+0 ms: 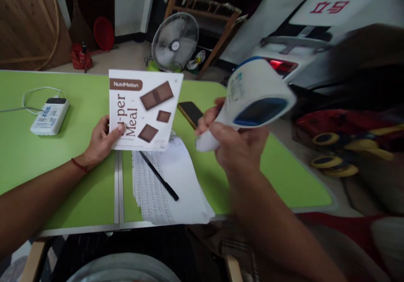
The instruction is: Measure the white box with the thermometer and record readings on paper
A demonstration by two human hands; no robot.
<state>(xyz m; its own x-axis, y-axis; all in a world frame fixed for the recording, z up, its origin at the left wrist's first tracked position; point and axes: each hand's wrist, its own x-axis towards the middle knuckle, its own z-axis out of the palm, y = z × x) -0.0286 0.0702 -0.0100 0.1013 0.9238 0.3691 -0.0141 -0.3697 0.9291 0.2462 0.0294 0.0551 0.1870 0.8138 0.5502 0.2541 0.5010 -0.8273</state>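
The place around me appears to be a room in a home. Domestic use is indicated by the standing fan (175, 42), the wooden rack (221, 46) and the scooter (303, 57) parked indoors beyond my green table (88, 202).

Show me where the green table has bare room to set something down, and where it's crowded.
Bare green lies between the small white device and the left hand, and from the right forearm to the right corner of the table. Crowded: the middle, with papers, pen, phone, and the held package and gun-shaped device.
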